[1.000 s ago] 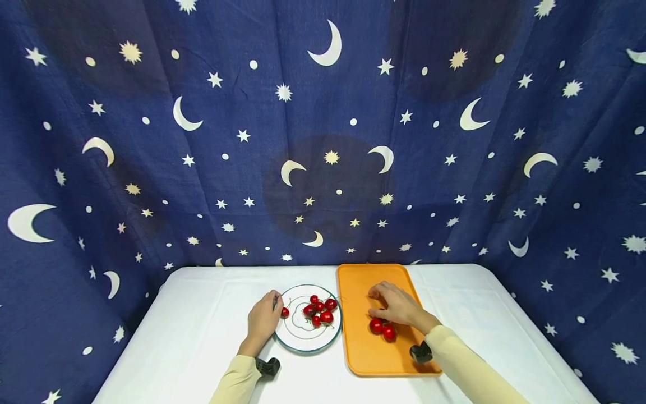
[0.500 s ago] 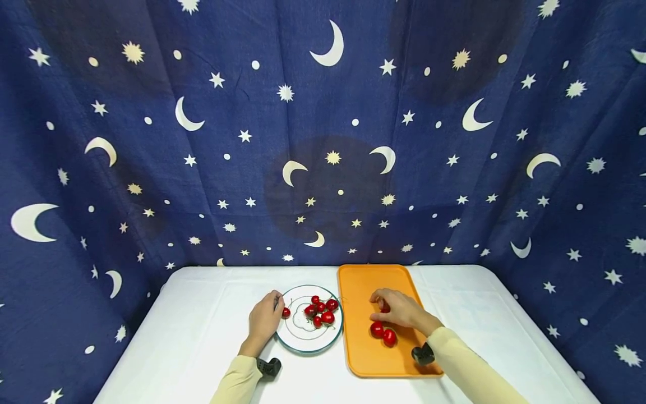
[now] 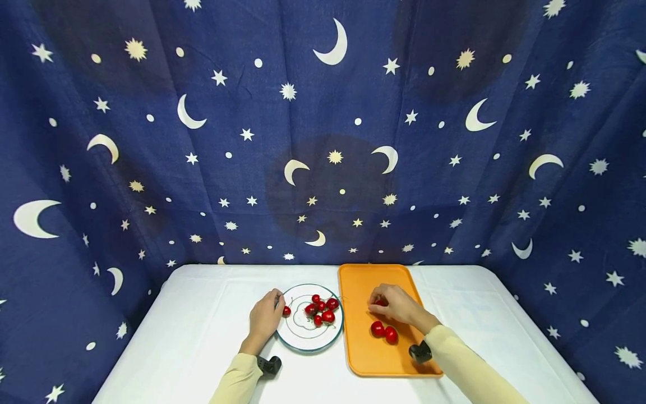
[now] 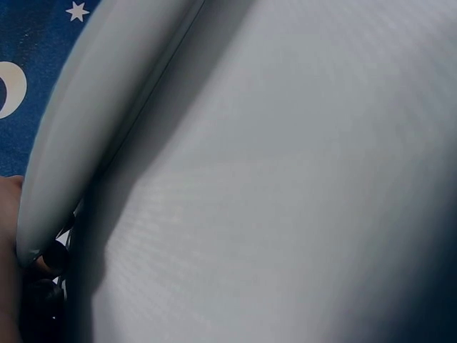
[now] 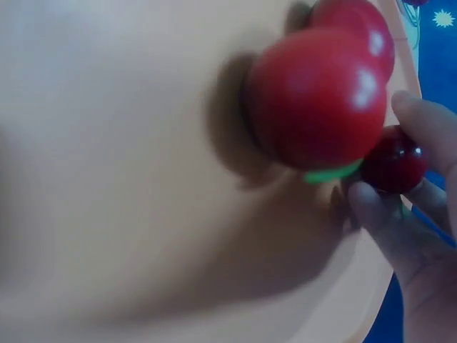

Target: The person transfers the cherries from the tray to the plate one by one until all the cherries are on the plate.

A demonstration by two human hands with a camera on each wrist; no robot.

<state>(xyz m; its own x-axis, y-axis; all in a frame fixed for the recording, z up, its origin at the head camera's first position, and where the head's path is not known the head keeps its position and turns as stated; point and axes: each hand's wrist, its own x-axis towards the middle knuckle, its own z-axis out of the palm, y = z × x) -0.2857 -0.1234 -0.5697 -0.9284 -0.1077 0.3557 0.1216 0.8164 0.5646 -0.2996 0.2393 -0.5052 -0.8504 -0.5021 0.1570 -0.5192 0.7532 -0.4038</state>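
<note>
My left hand [image 3: 263, 320] grips the left rim of a white plate [image 3: 301, 343] with a dark green edge. A single cherry [image 3: 286, 311] lies by the fingers, and a cluster of cherries [image 3: 328, 317] sits on the plate's right half. Over the orange tray [image 3: 370, 359], my right hand [image 3: 396, 306] pinches a dark red cherry [image 5: 393, 161] between thumb and fingers. Two larger bright red fruits, like cherry tomatoes, lie side by side on the tray: one on the left [image 3: 377, 329], one on the right [image 3: 391, 335]. Some green shows under the nearer fruit in the right wrist view.
Plate and tray stand close together on a table with a white cloth [image 3: 202, 314]. Behind it hangs a dark blue curtain [image 3: 323, 112] with moons and stars. Thin cherry stems reach over the plate's right rim towards the tray.
My right hand's fingers have closed in on the cherry above the two larger fruits and drawn slightly left and back from them. The left hand stays at the plate.
</note>
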